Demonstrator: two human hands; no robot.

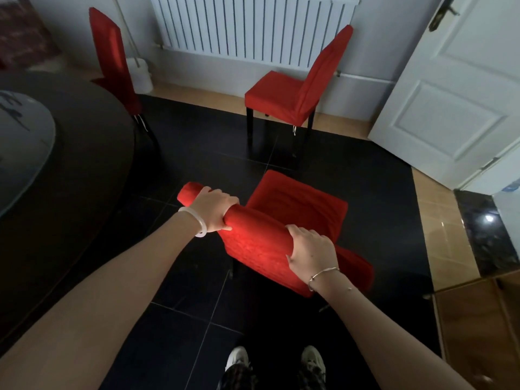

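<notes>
We find the red-covered chair (pixel 298 204) standing on the black tiled floor (pixel 197 305) directly in front of the person. Its backrest is nearest to them and its seat points away, toward the radiator (pixel 253 26). The round dark table (pixel 70 164) lies to its left, apart from it.

Both hands are on the top edge of the backrest (pixel 261 220). The left hand (pixel 215 211) grasps it near the left end, fingers wrapped over and thumb underneath. The right hand (pixel 313 250) grasps it toward the right end in the same way. We cannot tell whether all the legs are on the floor.

Handling assessment: we judge the frame to be rigid and moderately heavy, so it calls for two hands. The fabric cover is soft and looks loose-fitting. It gives good friction, but it may slide or bunch over the frame under a hard pull. The top rail, with the hands spread as they are, is the sound place to take hold. A grip on loose cloth alone would not control the chair. On smooth tile the legs may scrape or skid if the chair is dragged.

Two matching chairs are noted, one near the radiator (pixel 287 94) and one by the table (pixel 112 57).
</notes>
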